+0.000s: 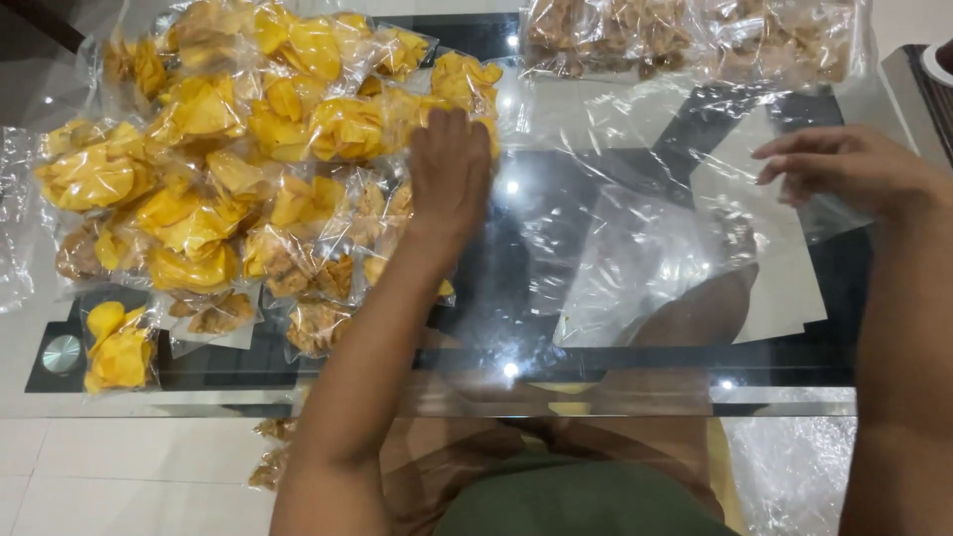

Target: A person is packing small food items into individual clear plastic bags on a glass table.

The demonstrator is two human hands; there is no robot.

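**On the glass table, two hands among the snack bags**

On the glass table (199,397), the left hand (449,174) lay flat with its fingers (452,129) close together and straight. They pressed down on the edge of a pile of small clear bags of yellow chips (218,149). The pile spread out to the left of that hand and away from the person. Nothing was pinched in that hand.

The right hand (844,169) was far off to the right. Its fingers (784,159) pointed left and were a little curled. They touched a thin empty plastic bag (655,258). I could not tell if they pinched it or only rested on it. The empty bag lay flat between the two hands, stretching from the right hand down toward the person. The right hand was the nearer one to it.

More bags of brown snacks (685,40) sat at the far edge of the table.
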